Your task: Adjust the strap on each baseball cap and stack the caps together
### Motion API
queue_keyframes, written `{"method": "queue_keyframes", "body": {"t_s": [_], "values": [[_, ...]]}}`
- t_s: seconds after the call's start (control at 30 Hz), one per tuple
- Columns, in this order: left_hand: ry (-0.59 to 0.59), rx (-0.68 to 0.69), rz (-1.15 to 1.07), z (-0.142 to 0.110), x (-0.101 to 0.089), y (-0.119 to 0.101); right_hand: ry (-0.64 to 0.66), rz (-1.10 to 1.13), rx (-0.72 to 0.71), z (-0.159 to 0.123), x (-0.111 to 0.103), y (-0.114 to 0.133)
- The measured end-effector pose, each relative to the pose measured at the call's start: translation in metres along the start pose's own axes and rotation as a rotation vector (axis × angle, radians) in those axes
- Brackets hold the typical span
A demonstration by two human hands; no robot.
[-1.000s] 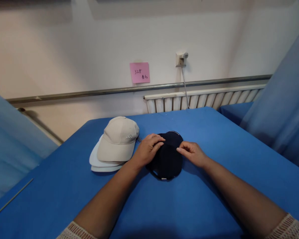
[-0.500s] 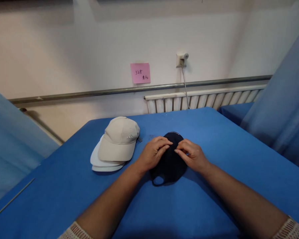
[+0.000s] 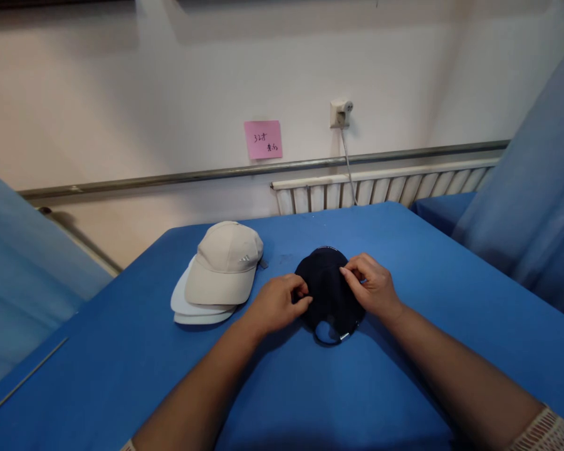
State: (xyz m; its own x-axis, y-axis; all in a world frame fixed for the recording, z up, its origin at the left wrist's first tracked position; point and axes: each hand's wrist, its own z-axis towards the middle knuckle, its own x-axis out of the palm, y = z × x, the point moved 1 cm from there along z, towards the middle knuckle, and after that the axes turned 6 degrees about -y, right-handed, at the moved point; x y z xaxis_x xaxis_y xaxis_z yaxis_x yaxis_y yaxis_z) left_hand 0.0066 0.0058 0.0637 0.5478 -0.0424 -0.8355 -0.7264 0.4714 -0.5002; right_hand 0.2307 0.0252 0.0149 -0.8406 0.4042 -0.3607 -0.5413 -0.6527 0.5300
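A dark navy cap (image 3: pixel 328 288) lies on the blue table (image 3: pixel 310 388), its back strap and buckle turned toward me. My left hand (image 3: pixel 276 304) pinches the cap's left edge with closed fingers. On the cap's right side my right hand (image 3: pixel 372 285) grips the fabric, fingers curled. To the left sits a beige cap (image 3: pixel 225 263) stacked on a pale blue cap (image 3: pixel 188 307), apart from both hands.
Behind the table runs a wall with a pink note (image 3: pixel 262 138), a socket with a cord (image 3: pixel 341 116), a metal rail and a white radiator (image 3: pixel 380 188). Blue fabric (image 3: pixel 536 188) hangs at the right and at the left.
The navy cap has shifted a little right and turned, so its strap opening faces me more. Both hands moved from the crown's top to its two sides.
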Motion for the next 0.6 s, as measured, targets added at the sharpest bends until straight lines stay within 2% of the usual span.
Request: {"method": "queue_keyframes", "body": {"t_s": [0.1,0.2,0.23,0.3,0.37,0.5,0.6], "values": [[-0.042,0.028,-0.008,0.001,-0.004,0.003,-0.015,0.006,0.002,0.000,0.000,-0.004],[-0.126,0.023,-0.085,0.001,-0.019,0.008,-0.052,0.010,0.019,0.001,0.000,-0.008],[-0.113,0.016,-0.122,0.001,-0.023,0.010,-0.050,0.017,0.018,0.001,-0.001,-0.009],[-0.012,-0.004,-0.192,0.000,-0.029,0.016,-0.020,0.046,-0.005,0.001,0.000,-0.009],[0.057,-0.037,-0.236,0.000,-0.030,0.023,0.013,0.077,-0.024,0.000,0.001,-0.007],[-0.058,-0.077,-0.220,0.000,-0.026,0.040,0.014,0.088,-0.019,-0.003,0.002,-0.007],[-0.038,-0.062,-0.152,0.000,-0.020,0.049,0.017,0.090,-0.008,-0.004,0.002,-0.009]]}}
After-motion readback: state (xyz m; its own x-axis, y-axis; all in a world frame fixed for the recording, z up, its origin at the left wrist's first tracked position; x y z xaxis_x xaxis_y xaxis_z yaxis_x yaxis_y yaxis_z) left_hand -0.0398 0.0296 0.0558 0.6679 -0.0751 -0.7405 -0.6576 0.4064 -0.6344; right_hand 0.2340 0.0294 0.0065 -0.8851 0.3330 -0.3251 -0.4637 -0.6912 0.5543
